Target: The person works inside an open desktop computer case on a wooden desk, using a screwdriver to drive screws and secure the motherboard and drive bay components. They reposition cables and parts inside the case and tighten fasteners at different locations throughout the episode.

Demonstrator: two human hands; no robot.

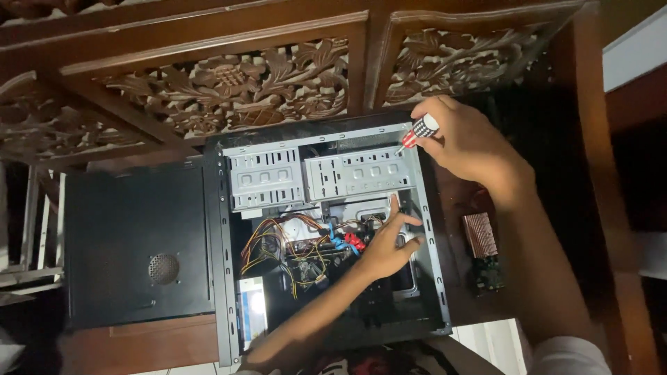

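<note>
A dark reddish wooden counter with a carved floral back panel carries everything here. Lying on it under both hands is an open black computer case, its side off and facing up. Well to the left of the left hand, just beside the case, a flat black side panel with a round vent grille rests on the wood. Below the right hand, near the case's right wall, sits a small circuit board with a copper-coloured heatsink

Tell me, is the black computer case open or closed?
Open: the computer case shows its drive bays and cables, and its side panel lies beside it.
</note>
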